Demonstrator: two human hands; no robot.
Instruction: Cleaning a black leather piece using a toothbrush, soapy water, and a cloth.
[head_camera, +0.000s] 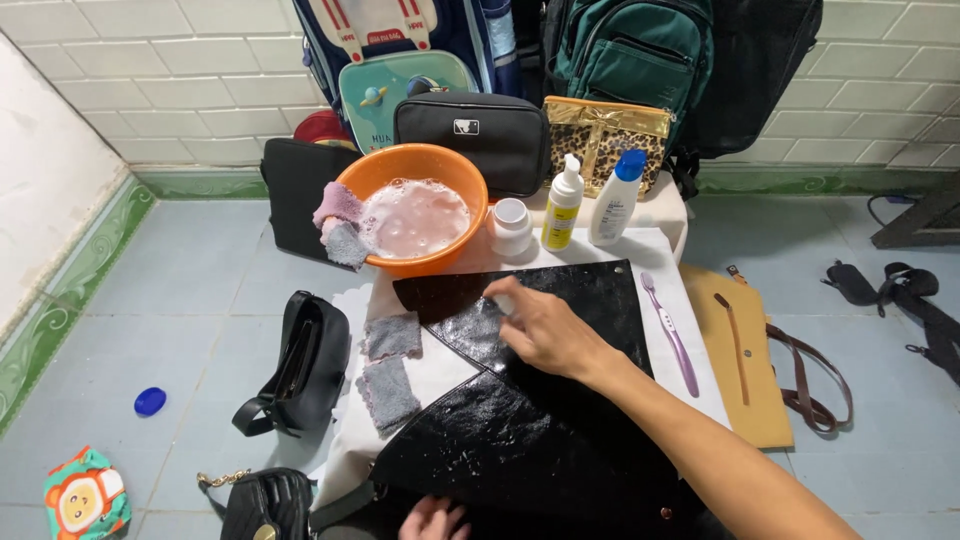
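Black and glossy, the large patent bag (540, 400) lies flat on a white cloth (440, 370) before us, its flap wet and streaked with suds; we go from left to right. At far left a small black handbag (300, 365) stands on the tiled floor, apart from the work; two grey cloths (388, 370) lie on the white cloth just beside the flap; behind them an orange basin (415, 205) holds foamy water with a pink sponge (338, 205) on its rim. Our left hand (435, 520) shows at the lower edge, fingers loosely spread on the bag's near edge, gripping nothing that we can see. Our right hand (545, 325) rests on the flap, curled around a small white thing mostly hidden under it; what it is we cannot tell. We judge the scrubbing step to be under way; further strokes would need the bag pinned flat. A purple toothbrush (670, 335) lies to the right, untouched; a tan bag (740, 360) lies beyond.
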